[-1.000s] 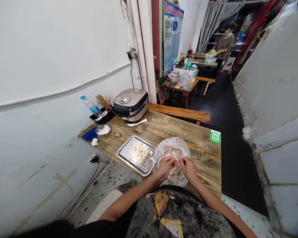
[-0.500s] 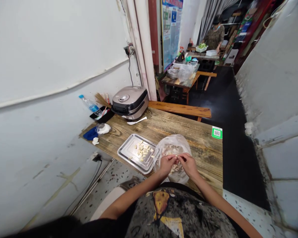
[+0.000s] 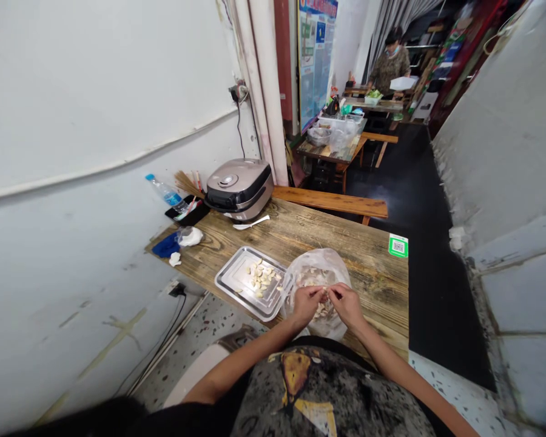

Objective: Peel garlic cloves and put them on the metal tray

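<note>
A clear plastic bag (image 3: 317, 264) with pale garlic cloves inside lies open on the wooden table (image 3: 337, 243) just in front of me. Over its mouth, my left hand (image 3: 306, 303) and my right hand (image 3: 346, 303) meet fingertip to fingertip, both pinched on one small clove (image 3: 325, 295). To the left of the bag sits a steel tray (image 3: 236, 276) holding several peeled cloves (image 3: 262, 277).
A rice cooker (image 3: 239, 187), a white spoon (image 3: 251, 224), a water bottle (image 3: 165, 193), a black tray with chopsticks (image 3: 188, 209), a blue cloth (image 3: 166, 246) and a green QR sticker (image 3: 397, 246) are on the table. A bench (image 3: 332, 201) stands behind. A person (image 3: 390, 64) works at far tables.
My hands stay together over the bag, barely shifted. The view tilted slightly. The person in the background moved and now holds up a white tray.
</note>
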Tool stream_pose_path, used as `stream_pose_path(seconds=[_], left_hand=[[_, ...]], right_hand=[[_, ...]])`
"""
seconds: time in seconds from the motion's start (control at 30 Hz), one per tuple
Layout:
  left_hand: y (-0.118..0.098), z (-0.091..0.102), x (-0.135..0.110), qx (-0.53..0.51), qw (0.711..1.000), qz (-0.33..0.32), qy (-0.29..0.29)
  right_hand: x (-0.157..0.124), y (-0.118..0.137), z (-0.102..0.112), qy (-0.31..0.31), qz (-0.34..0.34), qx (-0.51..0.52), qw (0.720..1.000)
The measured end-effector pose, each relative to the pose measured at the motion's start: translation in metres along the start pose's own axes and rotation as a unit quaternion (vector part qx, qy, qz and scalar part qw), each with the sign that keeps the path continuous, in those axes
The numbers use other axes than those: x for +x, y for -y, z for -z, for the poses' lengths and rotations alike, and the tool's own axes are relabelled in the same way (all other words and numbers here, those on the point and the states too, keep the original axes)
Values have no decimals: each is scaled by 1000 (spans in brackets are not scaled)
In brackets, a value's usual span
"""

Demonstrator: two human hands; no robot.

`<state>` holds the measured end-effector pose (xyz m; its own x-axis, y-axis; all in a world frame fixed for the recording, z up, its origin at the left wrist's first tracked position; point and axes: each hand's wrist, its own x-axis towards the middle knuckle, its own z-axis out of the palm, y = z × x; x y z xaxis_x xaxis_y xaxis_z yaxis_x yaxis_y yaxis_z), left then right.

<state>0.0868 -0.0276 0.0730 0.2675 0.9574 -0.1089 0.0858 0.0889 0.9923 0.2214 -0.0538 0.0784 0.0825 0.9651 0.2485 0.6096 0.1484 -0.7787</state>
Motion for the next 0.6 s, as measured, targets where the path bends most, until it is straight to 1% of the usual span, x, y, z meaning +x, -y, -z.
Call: stream_pose_path(seconds=[0.1,0.2,0.4,0.47,0.6], left_hand=[[-2,0,0,24,999,-27,4],[-3,1,0,47,997,-53,3],[0,2,0,48,997,-63,21],[1,1,1,24,998,-47,22],[1,-1,2,-92,995,32,23]], right_hand=[[0,-1,0,-5,-16,38,999],[1,0,0,-12,-40,52,998],[3,0,2,-13,-54,50,997],[4,0,2,-7,-63,55,996],[5,-4,1,3,-120,112,987]])
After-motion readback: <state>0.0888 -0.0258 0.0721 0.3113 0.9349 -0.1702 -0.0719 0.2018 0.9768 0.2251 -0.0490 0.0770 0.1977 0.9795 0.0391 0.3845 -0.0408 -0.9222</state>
